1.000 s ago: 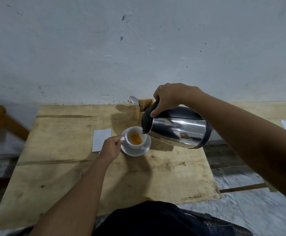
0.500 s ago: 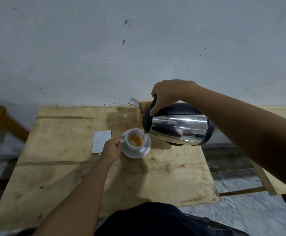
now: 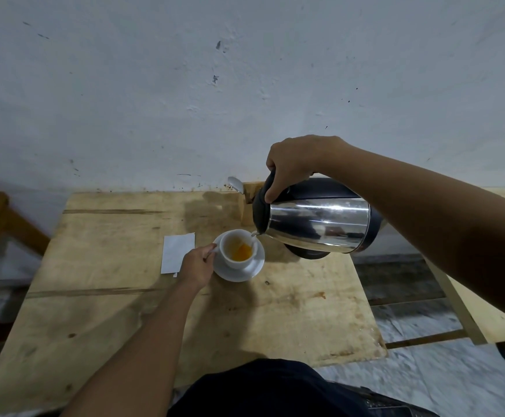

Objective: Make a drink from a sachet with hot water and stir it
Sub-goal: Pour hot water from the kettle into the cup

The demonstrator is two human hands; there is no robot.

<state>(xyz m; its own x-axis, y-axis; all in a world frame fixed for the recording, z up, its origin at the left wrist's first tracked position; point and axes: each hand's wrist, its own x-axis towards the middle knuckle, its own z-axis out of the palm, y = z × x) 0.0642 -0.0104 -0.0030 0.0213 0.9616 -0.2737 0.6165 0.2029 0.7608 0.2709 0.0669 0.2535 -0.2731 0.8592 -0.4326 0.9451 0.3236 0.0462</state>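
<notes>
Teacup [image 3: 239, 249] on its saucer [image 3: 245, 270] now takes water: the kettle [image 3: 317, 225], gripped by the right hand [image 3: 293, 164], has tipped further; left hand [image 3: 198, 264] pinches the handle.

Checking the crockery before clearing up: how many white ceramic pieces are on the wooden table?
2: a white cup with orange liquid, standing on a white saucer mid-table. None seem hidden.
</notes>
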